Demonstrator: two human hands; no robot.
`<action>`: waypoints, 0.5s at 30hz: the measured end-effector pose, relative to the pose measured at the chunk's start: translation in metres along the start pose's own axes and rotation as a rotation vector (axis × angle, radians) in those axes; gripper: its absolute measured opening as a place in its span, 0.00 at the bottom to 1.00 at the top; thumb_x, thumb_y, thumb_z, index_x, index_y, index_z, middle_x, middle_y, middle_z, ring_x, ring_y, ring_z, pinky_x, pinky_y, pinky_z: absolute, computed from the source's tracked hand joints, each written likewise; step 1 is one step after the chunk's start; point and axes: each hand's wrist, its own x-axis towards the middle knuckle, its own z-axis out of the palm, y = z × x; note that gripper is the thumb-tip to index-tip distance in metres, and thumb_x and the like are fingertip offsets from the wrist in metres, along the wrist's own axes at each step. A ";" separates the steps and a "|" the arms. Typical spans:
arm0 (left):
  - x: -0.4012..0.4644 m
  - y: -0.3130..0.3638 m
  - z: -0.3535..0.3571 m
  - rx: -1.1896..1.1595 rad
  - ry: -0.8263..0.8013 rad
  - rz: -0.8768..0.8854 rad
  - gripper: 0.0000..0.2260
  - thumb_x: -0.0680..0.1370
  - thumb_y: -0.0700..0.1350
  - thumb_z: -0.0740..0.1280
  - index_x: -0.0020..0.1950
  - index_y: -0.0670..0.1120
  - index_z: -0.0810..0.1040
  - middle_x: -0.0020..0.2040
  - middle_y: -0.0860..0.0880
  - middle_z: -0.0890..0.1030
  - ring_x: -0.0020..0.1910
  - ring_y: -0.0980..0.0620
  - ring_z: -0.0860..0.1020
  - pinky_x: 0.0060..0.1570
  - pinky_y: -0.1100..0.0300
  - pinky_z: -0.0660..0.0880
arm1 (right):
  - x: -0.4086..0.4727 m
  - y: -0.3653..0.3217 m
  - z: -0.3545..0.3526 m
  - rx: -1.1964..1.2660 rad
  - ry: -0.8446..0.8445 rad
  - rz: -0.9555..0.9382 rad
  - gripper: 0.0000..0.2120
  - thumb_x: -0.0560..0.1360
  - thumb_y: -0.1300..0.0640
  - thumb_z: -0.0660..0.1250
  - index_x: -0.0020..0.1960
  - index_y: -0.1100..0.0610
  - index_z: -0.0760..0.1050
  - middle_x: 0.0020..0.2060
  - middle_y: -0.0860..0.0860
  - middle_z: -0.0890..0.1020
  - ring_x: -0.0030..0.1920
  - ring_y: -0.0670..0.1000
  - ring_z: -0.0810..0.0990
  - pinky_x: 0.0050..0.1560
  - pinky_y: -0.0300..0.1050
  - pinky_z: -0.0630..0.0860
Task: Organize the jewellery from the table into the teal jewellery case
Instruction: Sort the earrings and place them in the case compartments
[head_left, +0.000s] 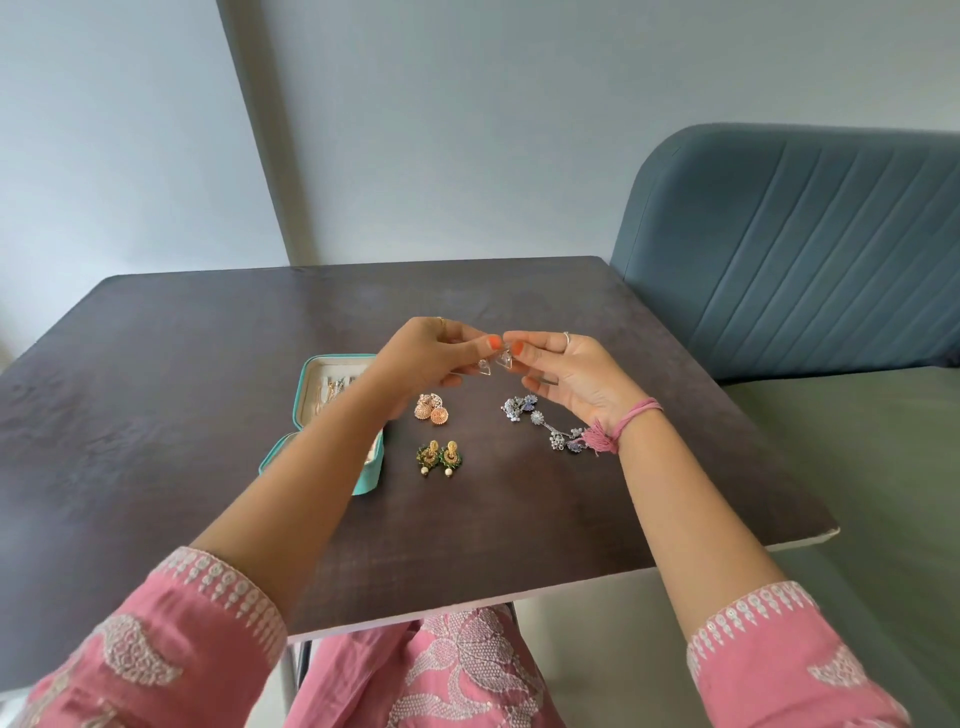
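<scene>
My left hand (431, 358) and my right hand (566, 371) meet above the middle of the dark table (182, 364). Each pinches one piece of a pair of small clear earrings (496, 362). The open teal jewellery case (332, 384) lies at the left, partly hidden by my left forearm, with several pieces inside its lid half. On the table lie rose-gold dome earrings (432, 409), green and gold earrings (439, 457), and silver-blue flower jewellery (540, 423) under my right wrist.
A blue padded chair (789, 249) stands against the table's right side. A grey wall rises behind the far edge. The table's near edge runs just above my lap. A pink thread band circles my right wrist.
</scene>
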 end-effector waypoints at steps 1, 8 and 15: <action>0.002 -0.002 -0.007 0.011 -0.006 -0.013 0.06 0.75 0.47 0.70 0.50 0.47 0.82 0.42 0.50 0.83 0.40 0.59 0.79 0.40 0.67 0.74 | 0.005 0.001 0.002 0.000 -0.003 0.013 0.07 0.74 0.58 0.70 0.52 0.54 0.82 0.45 0.48 0.86 0.46 0.44 0.83 0.56 0.42 0.73; 0.027 -0.019 -0.039 0.198 0.022 -0.082 0.08 0.75 0.37 0.70 0.53 0.40 0.81 0.41 0.46 0.83 0.32 0.61 0.81 0.31 0.73 0.75 | 0.045 0.009 0.020 -0.160 0.005 0.095 0.06 0.76 0.62 0.68 0.51 0.56 0.81 0.46 0.51 0.85 0.45 0.46 0.83 0.49 0.39 0.77; 0.054 -0.022 -0.039 0.501 -0.054 -0.209 0.07 0.72 0.37 0.73 0.50 0.42 0.84 0.39 0.48 0.84 0.33 0.57 0.82 0.43 0.64 0.80 | 0.080 0.019 0.042 -0.477 -0.006 0.111 0.07 0.75 0.63 0.68 0.53 0.61 0.81 0.45 0.54 0.83 0.43 0.48 0.82 0.46 0.40 0.79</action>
